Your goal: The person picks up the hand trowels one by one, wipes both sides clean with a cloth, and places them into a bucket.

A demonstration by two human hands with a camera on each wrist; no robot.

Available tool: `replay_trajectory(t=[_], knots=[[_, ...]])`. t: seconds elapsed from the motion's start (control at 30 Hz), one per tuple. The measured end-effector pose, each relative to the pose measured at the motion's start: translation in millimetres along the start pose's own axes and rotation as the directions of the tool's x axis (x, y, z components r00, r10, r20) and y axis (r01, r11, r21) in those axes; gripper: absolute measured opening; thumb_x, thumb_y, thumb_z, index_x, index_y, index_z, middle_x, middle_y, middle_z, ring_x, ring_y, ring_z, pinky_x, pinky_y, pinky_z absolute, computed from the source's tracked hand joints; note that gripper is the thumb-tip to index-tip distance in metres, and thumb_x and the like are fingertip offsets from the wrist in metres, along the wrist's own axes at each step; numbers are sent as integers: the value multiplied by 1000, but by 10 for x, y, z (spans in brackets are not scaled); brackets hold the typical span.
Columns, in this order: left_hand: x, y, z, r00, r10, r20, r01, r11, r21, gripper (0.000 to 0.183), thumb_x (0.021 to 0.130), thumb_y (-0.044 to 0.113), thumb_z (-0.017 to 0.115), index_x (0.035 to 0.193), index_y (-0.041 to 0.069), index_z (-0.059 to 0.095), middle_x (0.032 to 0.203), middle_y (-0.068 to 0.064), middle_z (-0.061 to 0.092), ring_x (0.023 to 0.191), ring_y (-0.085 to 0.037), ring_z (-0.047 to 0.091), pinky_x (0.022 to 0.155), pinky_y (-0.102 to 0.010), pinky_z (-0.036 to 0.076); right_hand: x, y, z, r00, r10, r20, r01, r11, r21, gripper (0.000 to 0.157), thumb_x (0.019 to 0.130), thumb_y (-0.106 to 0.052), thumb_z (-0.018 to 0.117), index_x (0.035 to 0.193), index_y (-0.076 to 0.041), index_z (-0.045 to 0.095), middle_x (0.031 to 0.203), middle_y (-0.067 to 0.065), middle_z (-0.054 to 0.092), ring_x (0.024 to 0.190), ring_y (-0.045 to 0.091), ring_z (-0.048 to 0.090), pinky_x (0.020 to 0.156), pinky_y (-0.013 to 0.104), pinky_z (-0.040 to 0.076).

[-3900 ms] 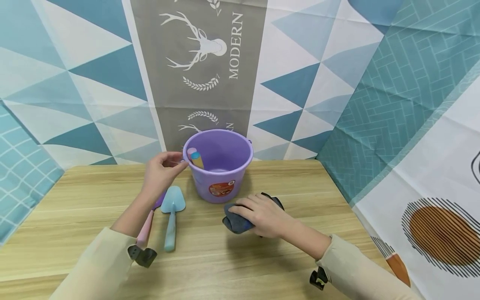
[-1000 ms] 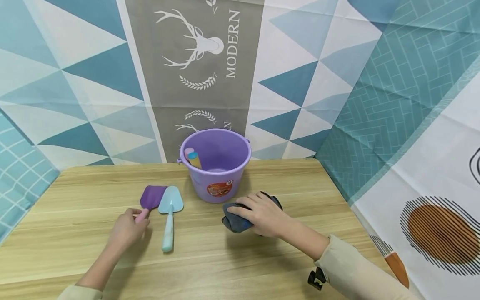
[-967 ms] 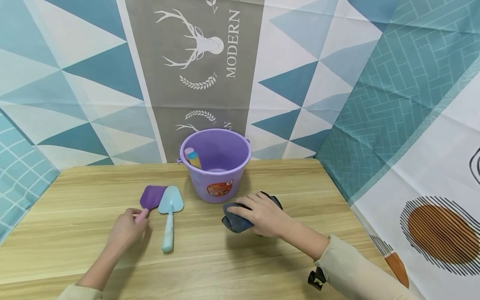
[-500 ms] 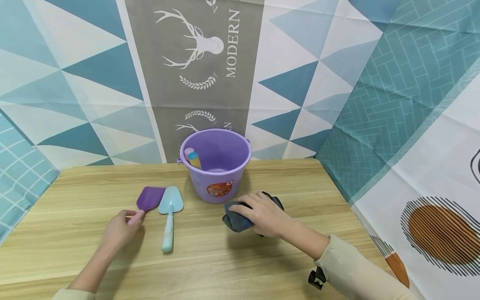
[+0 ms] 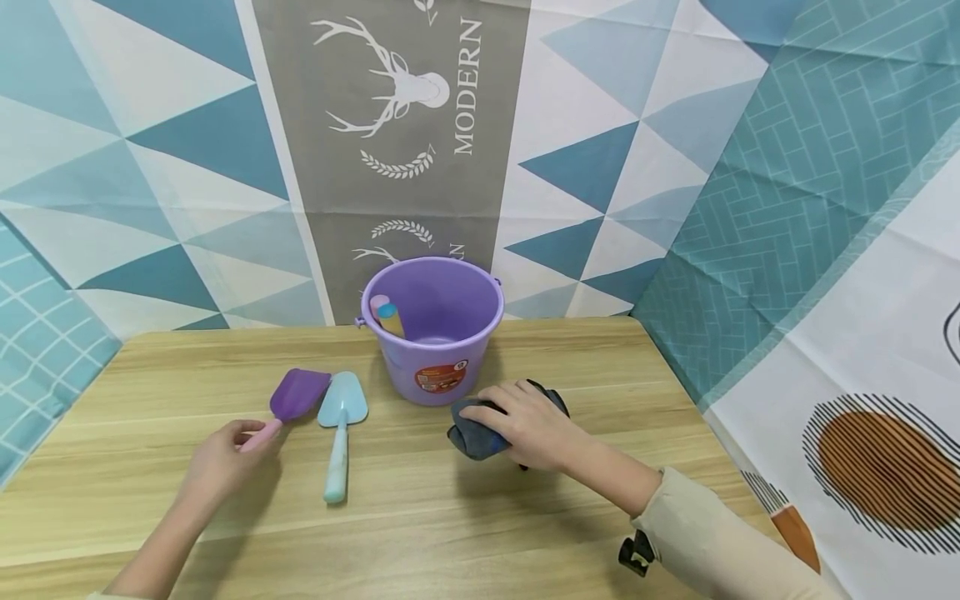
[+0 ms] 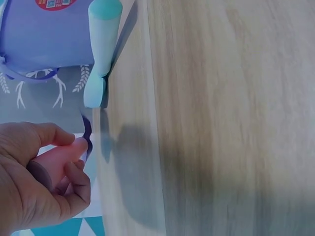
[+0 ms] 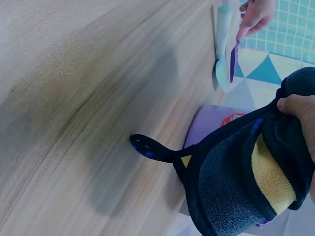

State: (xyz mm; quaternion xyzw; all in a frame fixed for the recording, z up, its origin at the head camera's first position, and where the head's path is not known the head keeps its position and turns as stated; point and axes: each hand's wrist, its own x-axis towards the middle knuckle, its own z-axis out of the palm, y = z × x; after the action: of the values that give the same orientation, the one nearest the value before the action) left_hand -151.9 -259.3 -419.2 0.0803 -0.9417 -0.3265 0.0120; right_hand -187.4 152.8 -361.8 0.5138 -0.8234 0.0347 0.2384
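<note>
My left hand (image 5: 216, 460) grips the pink handle of a small toy shovel with a purple blade (image 5: 300, 393). In the left wrist view, thumb and fingers curl round that pink handle (image 6: 60, 160); the blade is seen edge-on. Beside it lies a light blue toy trowel (image 5: 339, 450), blade pointing away. My right hand (image 5: 534, 427) holds a folded dark grey towel (image 5: 476, 430) over the table, in front of a purple bucket (image 5: 411, 367). The right wrist view shows the towel's black trim, hanging loop (image 7: 151, 148) and yellow inner side (image 7: 270, 177).
Two sticks, one with a pink top (image 5: 380, 301) and one with a blue top (image 5: 387, 311), lean inside the bucket at its left. The wooden table (image 5: 405, 533) ends at a patterned cloth wall (image 5: 577, 250) behind and at the right.
My left hand has left the bucket's rim, taken the pink-handled shovel and drawn it a little left, its blade tilting. My right hand has stayed almost still with the towel.
</note>
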Motion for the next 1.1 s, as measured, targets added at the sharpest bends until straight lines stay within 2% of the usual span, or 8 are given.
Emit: replay_trajectory(t=[0.1, 0.23, 0.57, 0.8, 1.1], knots=[[-21, -5, -24, 1000, 8, -4, -9, 1000, -4, 59, 92, 44, 53, 120, -8, 54, 111, -32, 60, 93, -40, 61, 63, -29, 48, 0, 7, -4, 1000, 1, -1, -1, 1000, 2, 55, 70, -18, 81, 120, -20, 58, 113, 2, 59, 101, 19, 57, 80, 36, 50], [-39, -21, -38, 999, 29, -16, -29, 1000, -11, 53, 92, 39, 56, 119, -7, 56, 106, -29, 63, 88, -34, 62, 59, -25, 45, 0, 11, -10, 1000, 4, 0, -4, 1000, 6, 56, 70, -18, 81, 121, -19, 58, 113, 2, 59, 102, 19, 57, 81, 36, 49], [-74, -73, -63, 996, 77, -44, -77, 997, 7, 44, 88, 30, 63, 116, -3, 60, 98, -22, 67, 75, -15, 58, 55, -23, 42, -4, 11, -13, 1000, 1, -1, -1, 1000, 4, 56, 70, -18, 81, 121, -19, 57, 113, 2, 59, 101, 19, 57, 81, 36, 49], [-99, -79, -70, 994, 103, -38, -103, 995, 10, 41, 87, 30, 64, 114, -1, 62, 99, -19, 68, 77, -13, 56, 56, -22, 42, 0, 11, -11, 1000, 1, 1, -1, 1000, 5, 57, 70, -19, 81, 122, -19, 57, 113, 2, 59, 101, 19, 57, 80, 36, 49], [-171, -20, -93, 992, 120, -43, -119, 993, 19, 39, 85, 28, 67, 113, 2, 64, 97, -17, 69, 68, -2, 49, 54, -21, 41, 8, 19, -8, 999, -18, -31, 18, 1000, -7, 58, 67, -18, 82, 120, -18, 57, 111, 3, 59, 99, 19, 58, 75, 35, 49]])
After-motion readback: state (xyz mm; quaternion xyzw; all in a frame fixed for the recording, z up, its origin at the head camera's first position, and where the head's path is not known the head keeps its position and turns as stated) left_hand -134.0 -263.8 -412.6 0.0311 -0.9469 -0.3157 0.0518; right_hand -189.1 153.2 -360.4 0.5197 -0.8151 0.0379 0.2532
